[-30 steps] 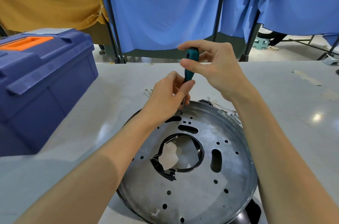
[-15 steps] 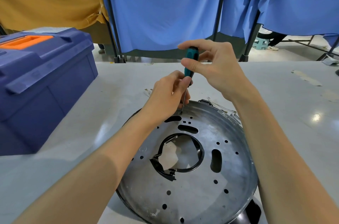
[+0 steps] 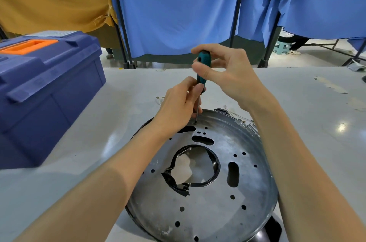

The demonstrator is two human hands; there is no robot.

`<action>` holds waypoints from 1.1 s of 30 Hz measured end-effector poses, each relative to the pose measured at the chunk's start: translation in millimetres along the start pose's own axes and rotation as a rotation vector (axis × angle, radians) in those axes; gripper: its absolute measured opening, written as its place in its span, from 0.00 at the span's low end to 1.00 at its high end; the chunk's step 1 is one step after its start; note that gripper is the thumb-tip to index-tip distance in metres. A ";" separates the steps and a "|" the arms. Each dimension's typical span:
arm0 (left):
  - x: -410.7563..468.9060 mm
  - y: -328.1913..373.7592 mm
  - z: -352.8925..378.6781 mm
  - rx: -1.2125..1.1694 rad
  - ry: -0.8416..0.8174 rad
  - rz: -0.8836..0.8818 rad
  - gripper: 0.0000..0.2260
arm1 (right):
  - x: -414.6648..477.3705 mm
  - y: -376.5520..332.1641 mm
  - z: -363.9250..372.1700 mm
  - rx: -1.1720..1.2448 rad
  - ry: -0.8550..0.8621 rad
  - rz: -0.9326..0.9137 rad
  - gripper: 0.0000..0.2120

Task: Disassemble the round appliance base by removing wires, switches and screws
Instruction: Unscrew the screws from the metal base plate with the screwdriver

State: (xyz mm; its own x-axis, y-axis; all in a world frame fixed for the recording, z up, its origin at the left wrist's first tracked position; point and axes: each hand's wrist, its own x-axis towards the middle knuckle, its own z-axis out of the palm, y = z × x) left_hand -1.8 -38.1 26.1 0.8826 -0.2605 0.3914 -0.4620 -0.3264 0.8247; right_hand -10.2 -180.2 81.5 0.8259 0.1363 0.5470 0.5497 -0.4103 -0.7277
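A round metal appliance base [image 3: 215,208] lies flat on the grey table in front of me, full of holes and slots, with a broken black ring around its centre opening. A teal-handled screwdriver [image 3: 202,69] stands nearly upright, its tip on a screw near the base's far rim. My right hand [image 3: 223,73] pinches the handle from the right. My left hand [image 3: 180,103] is curled round the thin shaft just below the handle, steadying it against the base. The screw head is too small to make out.
A closed blue toolbox [image 3: 45,91] with an orange handle sits on the table at the left. Thin loose wires [image 3: 237,116] lie behind the base's far rim. Blue and mustard curtains on black stands hang beyond the table's far edge.
My right hand's fingers have shifted slightly on the screwdriver handle. The left hand and the base have stayed in place.
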 end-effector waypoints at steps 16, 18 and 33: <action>-1.6 1.2 1.5 0.016 0.015 0.007 0.07 | -1.0 -0.6 -0.9 -0.038 0.037 -0.037 0.11; -2.3 1.4 1.9 0.003 0.026 0.008 0.10 | -1.1 -0.1 -2.8 -0.050 0.052 -0.037 0.13; -1.8 0.1 1.8 -0.013 0.042 0.021 0.12 | -0.2 -0.7 1.4 -0.039 0.032 -0.064 0.17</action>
State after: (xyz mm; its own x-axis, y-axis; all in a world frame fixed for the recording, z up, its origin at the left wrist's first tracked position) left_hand -3.6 -39.3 24.7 0.8759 -0.2286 0.4249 -0.4792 -0.3091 0.8215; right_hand -10.6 -178.7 81.3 0.7845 0.1347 0.6054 0.5954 -0.4365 -0.6745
